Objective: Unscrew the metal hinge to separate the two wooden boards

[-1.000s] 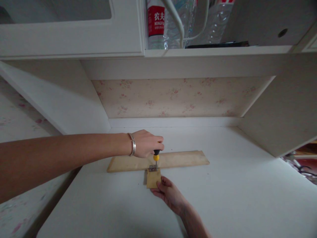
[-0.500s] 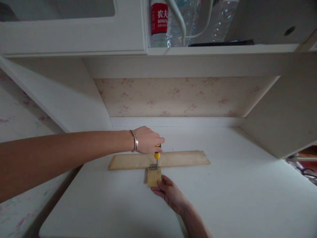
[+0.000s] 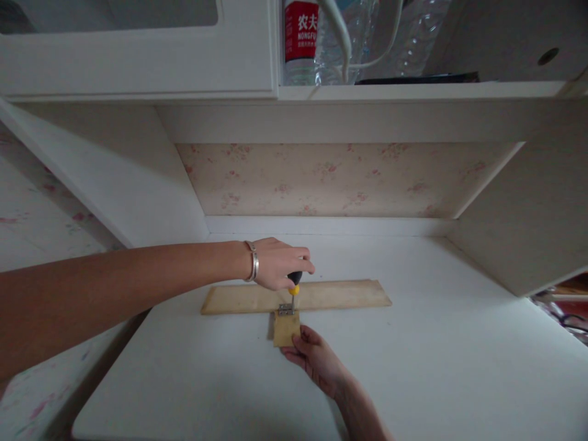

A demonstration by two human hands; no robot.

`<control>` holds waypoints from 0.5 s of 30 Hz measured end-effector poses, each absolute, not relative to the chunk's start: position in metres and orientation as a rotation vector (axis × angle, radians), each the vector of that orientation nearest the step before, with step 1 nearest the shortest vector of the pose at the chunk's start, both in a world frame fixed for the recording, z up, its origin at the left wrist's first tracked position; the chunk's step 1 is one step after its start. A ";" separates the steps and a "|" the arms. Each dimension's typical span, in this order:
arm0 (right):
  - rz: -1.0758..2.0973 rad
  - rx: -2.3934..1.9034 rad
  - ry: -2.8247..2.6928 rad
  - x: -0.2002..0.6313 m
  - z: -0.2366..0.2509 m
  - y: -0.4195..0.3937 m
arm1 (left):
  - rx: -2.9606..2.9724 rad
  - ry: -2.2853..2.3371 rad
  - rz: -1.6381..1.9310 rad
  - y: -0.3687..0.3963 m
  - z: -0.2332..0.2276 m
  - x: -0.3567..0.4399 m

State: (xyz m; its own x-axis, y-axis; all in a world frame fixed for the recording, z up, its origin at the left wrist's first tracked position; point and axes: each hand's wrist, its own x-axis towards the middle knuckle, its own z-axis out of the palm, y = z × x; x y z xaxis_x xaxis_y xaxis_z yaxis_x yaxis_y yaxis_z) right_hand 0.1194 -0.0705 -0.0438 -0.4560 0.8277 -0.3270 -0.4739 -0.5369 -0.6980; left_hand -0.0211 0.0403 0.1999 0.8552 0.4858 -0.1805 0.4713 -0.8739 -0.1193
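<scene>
My left hand (image 3: pixel 280 264) is closed on the handle of a yellow and black screwdriver (image 3: pixel 294 289), which stands nearly upright. Its tip meets the right side of a small metal hinge (image 3: pixel 285 309). The hinge lies across the joint between a long pale wooden board (image 3: pixel 344 295) and a short wooden block (image 3: pixel 285 331). From the lower right, my right hand (image 3: pixel 316 356) pinches the block's right edge, thumb on top and the other fingers at its side and underneath. A silver bracelet (image 3: pixel 253 262) circles my left wrist.
The boards lie on a white desk top (image 3: pixel 441 361). Above it hangs a white cabinet (image 3: pixel 138 64), with a red-labelled water bottle (image 3: pixel 301 37), other clear bottles and a white cable (image 3: pixel 339 33) on its open shelf. A side panel (image 3: pixel 523 226) bounds the right.
My left hand has turned slightly on the screwdriver, its fingers reaching a little further right, and more of the black handle shows. My right hand and the boards keep their places.
</scene>
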 end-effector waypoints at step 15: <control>2.050 -0.845 -0.692 0.119 -0.048 -0.070 | -2.929 -0.701 0.358 0.037 0.203 -0.016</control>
